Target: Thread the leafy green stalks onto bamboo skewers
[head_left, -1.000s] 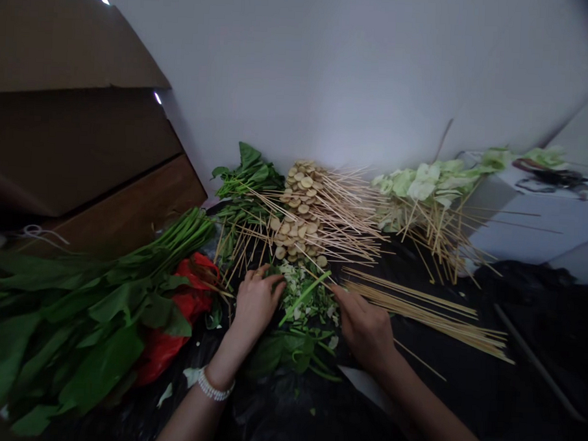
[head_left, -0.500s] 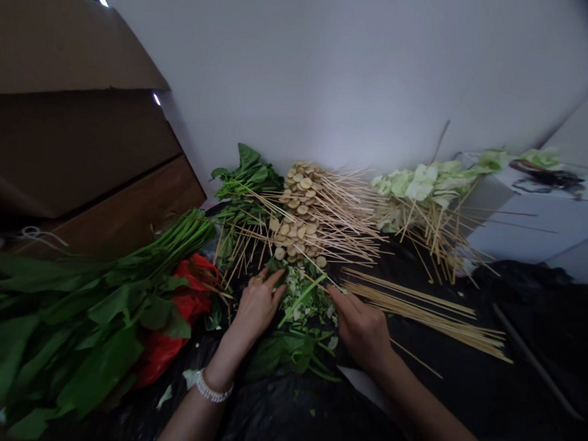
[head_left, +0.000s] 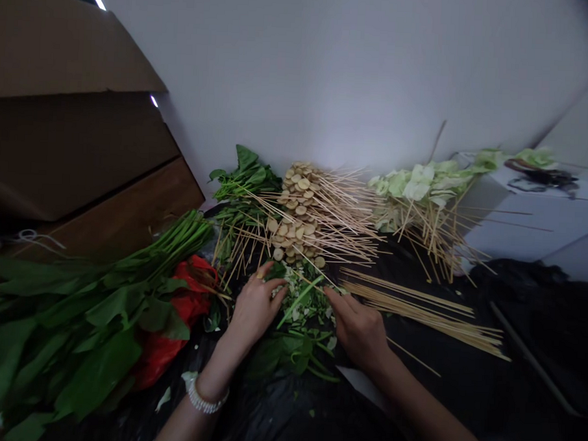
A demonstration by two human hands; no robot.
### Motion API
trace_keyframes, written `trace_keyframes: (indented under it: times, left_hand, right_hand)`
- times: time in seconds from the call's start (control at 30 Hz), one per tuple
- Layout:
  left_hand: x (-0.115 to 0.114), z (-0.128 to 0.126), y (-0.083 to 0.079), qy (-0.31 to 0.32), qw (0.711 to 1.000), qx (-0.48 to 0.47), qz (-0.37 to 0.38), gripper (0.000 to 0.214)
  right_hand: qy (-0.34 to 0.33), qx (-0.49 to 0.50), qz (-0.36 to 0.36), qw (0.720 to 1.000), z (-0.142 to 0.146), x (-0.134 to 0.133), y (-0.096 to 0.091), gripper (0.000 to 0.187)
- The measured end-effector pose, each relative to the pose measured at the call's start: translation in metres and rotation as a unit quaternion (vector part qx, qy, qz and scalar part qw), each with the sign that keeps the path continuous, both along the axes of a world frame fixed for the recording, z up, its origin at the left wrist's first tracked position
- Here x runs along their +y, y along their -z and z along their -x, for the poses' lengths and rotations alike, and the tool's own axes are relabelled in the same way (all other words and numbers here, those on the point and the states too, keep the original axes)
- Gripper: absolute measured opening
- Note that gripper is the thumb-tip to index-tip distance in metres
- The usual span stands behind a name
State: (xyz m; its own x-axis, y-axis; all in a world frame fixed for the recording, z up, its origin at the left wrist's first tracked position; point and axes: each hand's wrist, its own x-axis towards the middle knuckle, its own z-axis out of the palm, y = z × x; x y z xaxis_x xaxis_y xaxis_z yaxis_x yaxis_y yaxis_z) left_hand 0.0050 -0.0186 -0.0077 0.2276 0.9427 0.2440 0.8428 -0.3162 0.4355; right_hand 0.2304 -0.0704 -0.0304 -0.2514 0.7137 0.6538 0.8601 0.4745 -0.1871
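Note:
My left hand, with a ring and a pearl bracelet, has its fingers apart beside a dark green leaf; whether they touch the leaf is unclear. Closed in a pinch, my right hand has a thin wooden skewer at its fingertips, pointing left toward that leaf. Between the hands lie chopped green and white bits, crossed by a pale green stalk. Nearer to me is a small heap of leaves. Just beyond the hands are skewered round beige slices.
Loose skewers lie to the right on black plastic sheeting. Skewered cabbage stands at the back right, and skewered greens at the back left. Leafy stems, a red bag and cardboard boxes fill the left.
My left hand's fingers have lifted and spread wider near the leaf. My right hand has shifted very slightly left, still pinching the skewer. The view has moved a little.

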Motion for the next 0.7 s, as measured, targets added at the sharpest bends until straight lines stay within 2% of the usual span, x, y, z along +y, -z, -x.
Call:
trace_keyframes:
  times: [0.1,0.17,0.23,0.3,0.37,0.43,0.57,0.63,0.7]
  left_hand:
    - [0.012,-0.006,0.015,-0.008,0.998,0.057,0.031,0.03]
    - [0.018,-0.007,0.024,-0.018,0.998,0.056,0.024,0.037]
    - [0.019,-0.004,0.026,-0.012,1.0,0.027,0.005,0.037]
    - [0.014,0.003,0.02,0.003,1.0,-0.024,-0.019,0.03]
    - [0.005,0.013,0.007,0.012,0.997,-0.075,-0.035,0.026]
    - [-0.005,0.024,-0.009,0.01,0.995,-0.095,-0.026,0.03]
    - [-0.019,0.041,-0.031,-0.068,0.997,-0.03,0.015,0.045]
    - [-0.021,0.042,-0.035,-0.117,0.993,0.001,0.025,0.039]
    - [-0.02,0.036,-0.035,-0.131,0.99,0.018,0.041,0.032]
  right_hand:
    - [-0.001,0.0,-0.003,1.0,0.0,0.001,0.001,0.037]
    - [-0.002,-0.001,-0.007,1.0,0.0,0.001,0.001,0.037]
    - [-0.003,-0.001,-0.01,1.0,-0.001,0.001,0.001,0.037]
    - [-0.003,-0.001,-0.013,1.0,-0.001,0.002,0.002,0.036]
    - [-0.002,-0.001,-0.013,1.0,-0.001,0.001,0.002,0.036]
    - [-0.001,-0.003,-0.016,1.0,-0.001,0.001,0.003,0.036]
    - [-0.001,-0.007,-0.022,1.0,0.0,0.0,0.003,0.036]
    - [-0.003,-0.006,-0.019,1.0,0.001,0.0,0.002,0.036]
    - [-0.004,-0.006,-0.017,1.0,0.001,0.0,0.002,0.037]
